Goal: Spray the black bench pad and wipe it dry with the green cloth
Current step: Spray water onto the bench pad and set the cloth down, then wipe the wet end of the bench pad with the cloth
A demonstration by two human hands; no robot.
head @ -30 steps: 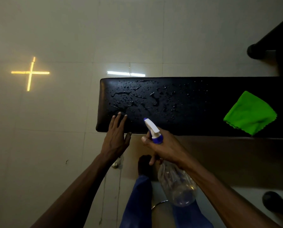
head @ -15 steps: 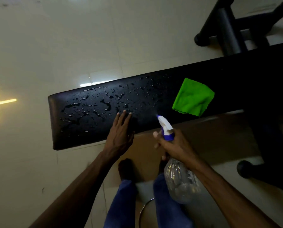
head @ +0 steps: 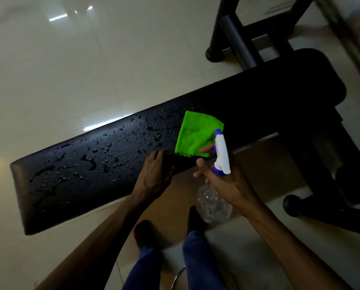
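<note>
Bench pad (head: 112, 164), droplet-beaded over pale floor tiles (head: 70, 70); left hand (head: 154, 176) flat, right hand (head: 227, 183) fingers gripping spray bottle (head: 221, 155).

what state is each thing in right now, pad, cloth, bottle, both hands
black bench pad: wet, beaded with droplets on its left part, not yet wiped
green cloth: lying crumpled on the pad, unheld
spray bottle: held tilted, nozzle toward the pad, nearly empty
left hand: flat on the pad's near edge, holding nothing
right hand: fingers wrapped around the bottle's neck and trigger
</note>
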